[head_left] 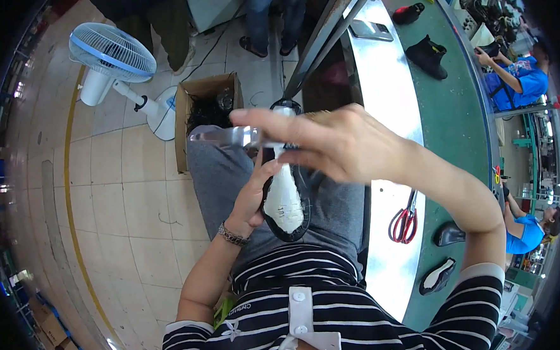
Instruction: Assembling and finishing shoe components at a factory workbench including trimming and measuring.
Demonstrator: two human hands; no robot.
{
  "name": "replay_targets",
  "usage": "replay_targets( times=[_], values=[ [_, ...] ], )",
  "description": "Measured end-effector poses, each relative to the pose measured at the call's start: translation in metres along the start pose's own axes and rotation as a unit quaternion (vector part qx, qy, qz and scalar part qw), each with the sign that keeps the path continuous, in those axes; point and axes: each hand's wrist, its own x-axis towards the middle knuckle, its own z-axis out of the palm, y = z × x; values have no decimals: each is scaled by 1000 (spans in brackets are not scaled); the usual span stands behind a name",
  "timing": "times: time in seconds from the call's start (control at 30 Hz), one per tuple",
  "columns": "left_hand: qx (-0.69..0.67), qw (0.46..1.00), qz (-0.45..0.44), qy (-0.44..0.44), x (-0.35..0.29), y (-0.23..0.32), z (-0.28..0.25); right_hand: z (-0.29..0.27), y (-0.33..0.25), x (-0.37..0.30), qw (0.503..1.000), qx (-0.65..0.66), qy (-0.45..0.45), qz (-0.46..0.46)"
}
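Note:
A black shoe upper (285, 204) rests sole side up over my lap, its white insole board facing me and its toe end nearest my body. My left hand (252, 192) grips its left side, thumb across the insole. Above the far half of the shoe is my right hand (348, 144), fingers closed around a shiny metal hand tool (234, 136) that points left. Motion blurs this hand and the tool, so the tool's exact kind does not show. My right hand partly covers the shoe's middle.
Red-handled scissors (404, 224) lie on the metal ledge (383, 269) at my right, with a phone (371, 31) farther along. Several black shoes sit on the green belt (458, 153). Ahead on the left stand a cardboard box (182, 129) of black scraps and a fan (112, 52). People stand or work nearby.

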Motion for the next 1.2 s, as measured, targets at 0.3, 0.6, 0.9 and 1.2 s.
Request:
replay_targets(
  times=[0.3, 0.6, 0.9, 1.2],
  values=[
    [47, 998, 42, -32, -2, 13, 8, 5, 12, 11, 986, -107, -89, 88],
    [52, 998, 6, -47, 1, 20, 4, 25, 14, -9, 986, -95, -75, 113],
    [70, 996, -18, -44, -4, 23, 0, 26, -5, -16, 990, -60, -32, 121],
    [107, 989, -53, -87, -5, 20, -14, 26, -23, -14, 986, -62, -105, 115]
  ],
)
